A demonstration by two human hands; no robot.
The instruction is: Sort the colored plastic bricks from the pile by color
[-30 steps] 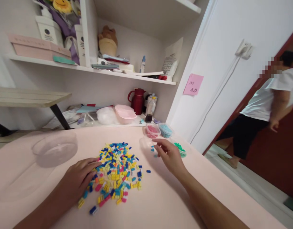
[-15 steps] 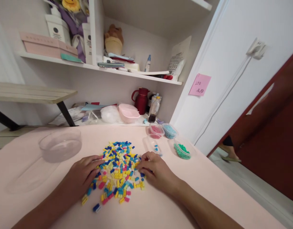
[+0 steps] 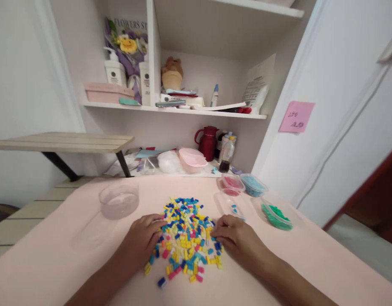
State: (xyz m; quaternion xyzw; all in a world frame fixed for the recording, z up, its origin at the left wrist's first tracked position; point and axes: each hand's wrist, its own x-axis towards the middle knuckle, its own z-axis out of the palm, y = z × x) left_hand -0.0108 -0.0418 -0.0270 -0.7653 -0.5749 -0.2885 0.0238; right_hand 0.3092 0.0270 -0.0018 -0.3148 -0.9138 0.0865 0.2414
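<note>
Right hand (image 3: 237, 237) has moved to the brick pile's (image 3: 185, 241) edge opposite left hand (image 3: 141, 238); I cannot tell either grip.

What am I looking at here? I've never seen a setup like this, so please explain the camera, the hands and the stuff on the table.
There is no machine here, just a person using two bare hands. The view comes from one camera worn on that person's head, looking forward and down.

On the pink table lies a loose pile of small colorful bricks. The left hand is at its left edge, and the right hand is at its right edge, fingers bent. Whether either hand holds a brick is too hard to tell.

A clear round bowl stands to the left. Toward the right are small clear tubs of pink, light blue and green pieces. Behind are shelves, with a red jug below.
</note>
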